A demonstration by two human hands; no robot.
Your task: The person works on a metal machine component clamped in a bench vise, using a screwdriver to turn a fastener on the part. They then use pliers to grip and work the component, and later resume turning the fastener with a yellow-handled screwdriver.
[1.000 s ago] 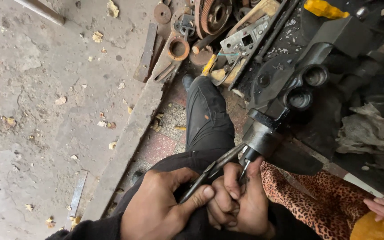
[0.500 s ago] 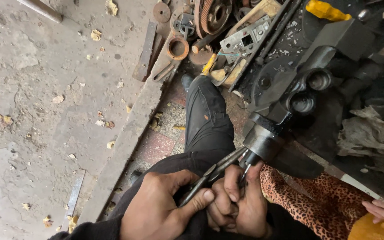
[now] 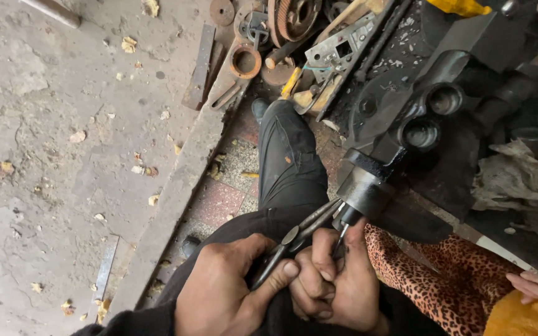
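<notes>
While your left hand (image 3: 231,292) squeezes pliers (image 3: 294,239) and your right hand (image 3: 337,286) grips a thin pin (image 3: 342,236) at lower centre, slipping jaws could pinch fingers.

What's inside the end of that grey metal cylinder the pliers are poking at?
The pliers, held in the left hand, reach to the mouth of the cylinder, beside a thin rod pinched by the right hand. Its dark bore hides anything deeper.

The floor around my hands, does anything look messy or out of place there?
Yes. Rusty rings and brackets lie in a loose heap beyond your knee, and yellow scraps litter the concrete. Your left hand grips pliers at the grey cylinder.
</notes>
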